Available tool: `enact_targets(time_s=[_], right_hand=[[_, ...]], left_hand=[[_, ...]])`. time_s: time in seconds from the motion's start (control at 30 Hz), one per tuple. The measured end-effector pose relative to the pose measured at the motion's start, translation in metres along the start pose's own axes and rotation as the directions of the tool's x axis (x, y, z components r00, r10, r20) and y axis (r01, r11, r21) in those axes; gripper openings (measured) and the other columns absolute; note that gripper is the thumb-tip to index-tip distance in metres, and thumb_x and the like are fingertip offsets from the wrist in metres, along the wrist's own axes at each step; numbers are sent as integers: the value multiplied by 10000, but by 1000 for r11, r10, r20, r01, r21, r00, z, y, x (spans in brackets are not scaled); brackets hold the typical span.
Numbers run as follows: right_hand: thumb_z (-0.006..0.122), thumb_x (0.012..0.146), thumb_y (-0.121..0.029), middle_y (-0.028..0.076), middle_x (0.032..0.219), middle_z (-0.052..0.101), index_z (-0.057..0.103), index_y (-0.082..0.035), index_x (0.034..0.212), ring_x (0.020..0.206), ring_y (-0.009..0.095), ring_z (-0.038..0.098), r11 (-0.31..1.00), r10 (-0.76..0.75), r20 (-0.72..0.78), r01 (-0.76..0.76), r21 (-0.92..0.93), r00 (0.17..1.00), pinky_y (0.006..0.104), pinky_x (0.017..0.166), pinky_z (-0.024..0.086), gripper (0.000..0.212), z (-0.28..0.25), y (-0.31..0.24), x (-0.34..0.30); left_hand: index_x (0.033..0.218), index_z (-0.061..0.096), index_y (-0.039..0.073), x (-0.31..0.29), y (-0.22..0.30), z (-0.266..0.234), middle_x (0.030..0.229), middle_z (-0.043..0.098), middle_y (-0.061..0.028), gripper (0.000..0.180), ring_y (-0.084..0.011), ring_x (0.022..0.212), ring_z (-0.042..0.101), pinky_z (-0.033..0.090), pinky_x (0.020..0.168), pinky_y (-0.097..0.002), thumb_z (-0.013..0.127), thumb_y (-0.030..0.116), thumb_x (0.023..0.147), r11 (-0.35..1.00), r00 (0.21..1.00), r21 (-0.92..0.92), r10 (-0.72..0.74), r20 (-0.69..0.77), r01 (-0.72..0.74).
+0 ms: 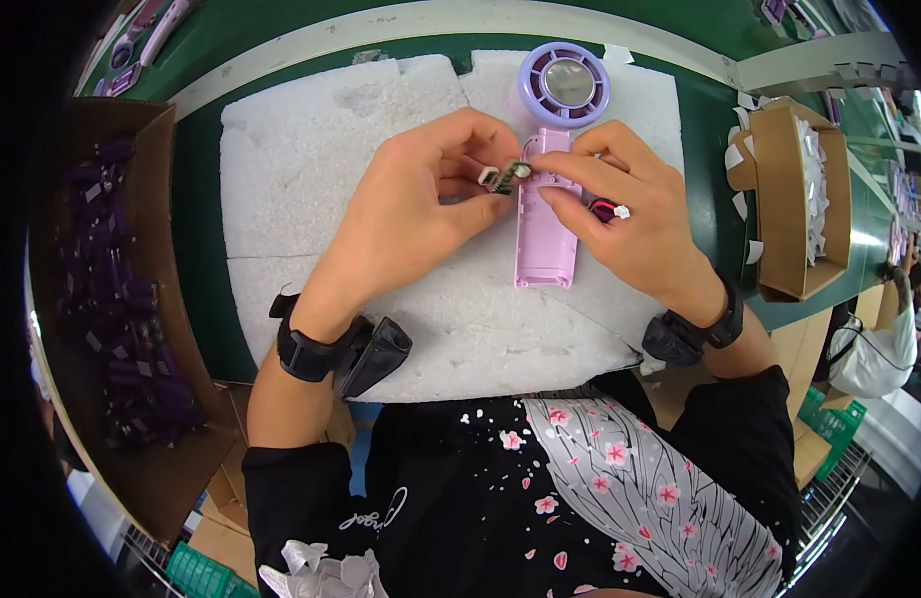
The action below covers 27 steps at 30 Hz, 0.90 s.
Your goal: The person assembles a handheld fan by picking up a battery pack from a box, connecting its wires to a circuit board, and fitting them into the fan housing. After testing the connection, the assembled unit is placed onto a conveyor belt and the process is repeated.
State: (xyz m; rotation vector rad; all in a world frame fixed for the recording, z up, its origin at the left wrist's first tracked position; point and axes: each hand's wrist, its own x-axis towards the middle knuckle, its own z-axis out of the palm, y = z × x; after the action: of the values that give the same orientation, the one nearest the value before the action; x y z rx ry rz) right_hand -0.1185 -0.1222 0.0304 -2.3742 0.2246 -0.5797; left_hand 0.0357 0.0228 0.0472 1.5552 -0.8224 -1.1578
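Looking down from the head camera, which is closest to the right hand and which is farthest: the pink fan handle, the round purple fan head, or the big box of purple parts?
From the right hand:
1. Pink fan handle, right beside it, under the fingertips.
2. Round purple fan head, just above, at the foam's top edge.
3. Big box of purple parts, far off on the left.

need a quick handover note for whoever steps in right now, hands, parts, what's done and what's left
Left hand: pinching a small circuit board with a white connector, held just above the fan.
Right hand: fingertips on the same board; a small red and white plug sits under the fingers.
Parts: the purple handheld fan lies on the white foam pad, handle toward the person, round head away. Box of purple parts on the left, box of white pieces on the right.
Done: fan laid out, board picked up.
Left: the board is not yet in the handle.
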Motion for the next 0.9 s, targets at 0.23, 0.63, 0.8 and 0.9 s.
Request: enact_targets(time_s=[0.23,0.63,0.8,0.9], right_hand=[[746,701,36,37,850,546,722,-59,942,610,131,530,998,35,48,-37,45,998,250,537,410,260,-1,2,1],[721,745,-71,10,854,532,724,-129,889,558,152,554,997,55,101,-59,46,993,294,506,441,156,-4,2,2],[722,733,-70,8,865,524,715,-119,868,562,153,559,999,35,125,-36,4,992,296,502,440,145,-5,-2,2],[728,691,27,31,882,511,724,-48,881,597,122,518,999,44,177,-40,-23,983,248,525,406,204,-8,-6,3]], left_hand=[[1054,662,9,1,-6,2,848,613,-32,274,-91,783,590,502,718,-236,646,-55,789,999,999,13,43,-20,-43],[974,668,-20,0,2,-1,976,643,-49,259,-147,896,613,506,836,-273,621,-121,740,977,994,184,101,45,-108],[901,700,15,1,-4,-4,938,633,-70,272,-198,875,630,509,794,-280,605,-130,692,843,947,433,302,111,-320],[832,720,39,2,-10,1,920,619,-89,273,-235,830,629,509,728,-286,588,-131,663,806,897,451,441,-22,-385]])
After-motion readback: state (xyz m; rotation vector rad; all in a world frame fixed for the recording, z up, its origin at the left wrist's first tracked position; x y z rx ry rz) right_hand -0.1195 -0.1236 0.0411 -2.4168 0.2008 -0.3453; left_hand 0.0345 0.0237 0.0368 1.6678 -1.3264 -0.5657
